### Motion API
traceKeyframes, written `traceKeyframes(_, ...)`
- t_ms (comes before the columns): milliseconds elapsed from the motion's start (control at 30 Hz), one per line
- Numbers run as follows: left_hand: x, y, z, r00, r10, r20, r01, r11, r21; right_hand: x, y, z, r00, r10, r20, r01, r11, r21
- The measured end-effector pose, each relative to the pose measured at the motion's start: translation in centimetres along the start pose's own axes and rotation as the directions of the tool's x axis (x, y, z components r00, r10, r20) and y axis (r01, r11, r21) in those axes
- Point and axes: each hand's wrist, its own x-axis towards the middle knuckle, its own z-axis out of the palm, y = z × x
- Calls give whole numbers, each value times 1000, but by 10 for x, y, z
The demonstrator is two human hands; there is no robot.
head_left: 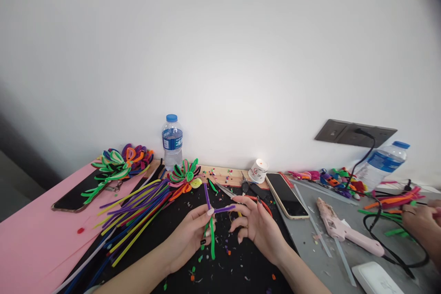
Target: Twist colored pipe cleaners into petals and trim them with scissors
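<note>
My left hand (193,229) is closed, pinching pipe cleaners between thumb and fingertips. A purple pipe cleaner (223,209) is bent there, one arm pointing up and the other reaching right. Below the pinch a green pipe cleaner (212,241) hangs down. My right hand (257,227) has its fingers spread and curved beside the purple arm's right end; whether a fingertip touches it I cannot tell. Behind the hands lie scissors (223,190), their handles partly hidden by my right hand. A bundle of loose pipe cleaners (138,213) spreads to the left of my left hand.
A water bottle (172,143), a pipe cleaner flower (186,173) and a paper cup (258,171) stand along the wall. Phones (287,195) flank the black mat. Right are a pink glue gun (347,229), its cable, and another person's hand (422,220).
</note>
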Motion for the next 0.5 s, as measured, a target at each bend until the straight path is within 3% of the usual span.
traceKeyframes(133,1,0,-3,997,-60,40,63,996,-58,-1,-4,5,998,21,66,-23,999,25)
traceKeyframes(300,-2,3,0,977,-104,186,125,986,-106,-2,-3,11,994,49,98,-51,999,9)
traceKeyframes(433,-4,5,2,973,-63,222,94,987,-133,-3,-3,11,994,79,72,-78,997,-20)
traceKeyframes(500,-3,7,2,974,-17,228,53,987,-155,-2,-3,8,999,27,38,-25,998,-54)
